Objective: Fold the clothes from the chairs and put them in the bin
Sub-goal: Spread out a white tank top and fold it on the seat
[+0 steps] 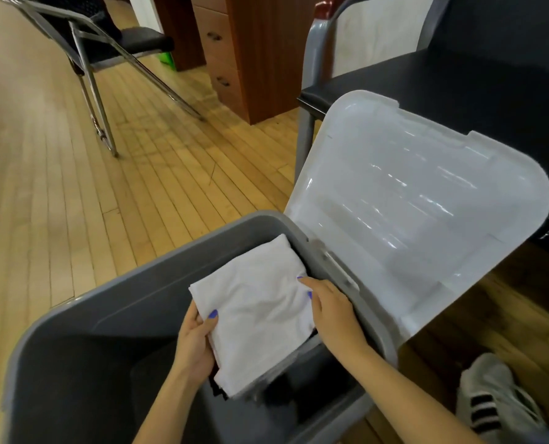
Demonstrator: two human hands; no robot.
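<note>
A floor of pale wooden strips [74, 193] is seen across the left and middle of the view, with a brown wooden cabinet [250, 52] standing at the back. At the far left a black folding chair [106, 46] on a thin metal frame is set on the floor, well apart from everything else.

Lower down, a grey bin [113, 315] fills the bottom of the view. At its left side the left hand [196, 341] is seen, with the thumb laid over the top of a folded white garment [257, 309] and the fingers tucked beneath its left edge, so that the grip is closed on the cloth. The garment is held inside the mouth of the bin, tilted, over dark clothes [286, 389] lying deeper in the bin.

At the garment's right edge the right hand [330, 309] is placed, its fingers curled over the cloth, and that edge is grasped as well. Just beside that hand, a translucent white lid [420, 203] is raised from the bin's right rim. Behind the lid a second chair [442, 81] with a grey frame and a dark seat is found. At the bottom right a white shoe [494, 402] with black stripes is visible on the floor.
</note>
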